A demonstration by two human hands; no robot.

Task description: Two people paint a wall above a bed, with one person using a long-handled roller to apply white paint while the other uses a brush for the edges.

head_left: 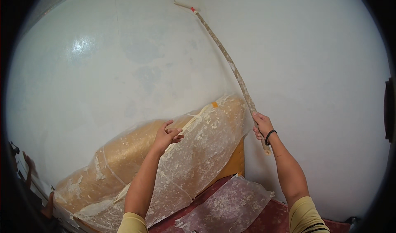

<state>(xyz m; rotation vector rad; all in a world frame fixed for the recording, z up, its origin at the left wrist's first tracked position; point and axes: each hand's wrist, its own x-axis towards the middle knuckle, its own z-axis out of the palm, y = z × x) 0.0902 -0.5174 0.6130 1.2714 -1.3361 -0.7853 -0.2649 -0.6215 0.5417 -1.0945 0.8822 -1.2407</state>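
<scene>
In my right hand (262, 126) is a long, slightly bent wooden pole (229, 60), gripped near its lower end with the fingers wrapped round it. The pole rises up and to the left along the corner of the walls. At its top, a slim pale piece (182, 4) is joined on at an angle, with a bit of red (193, 9) at the joint; its kind is too small to tell. My left hand (167, 137) is raised with its fingers apart and holds nothing. It is in front of a golden-brown padded piece of furniture (136, 138) covered in clear plastic sheeting (198, 154).
White flakes and splashes lie on the sheeting. Another plastic sheet (231, 204) lies on the dark red surface (268, 216) below. Pale walls (326, 80) meet behind the pole, the left one patchy. At the lower left edge, another person's hand (49, 204) shows.
</scene>
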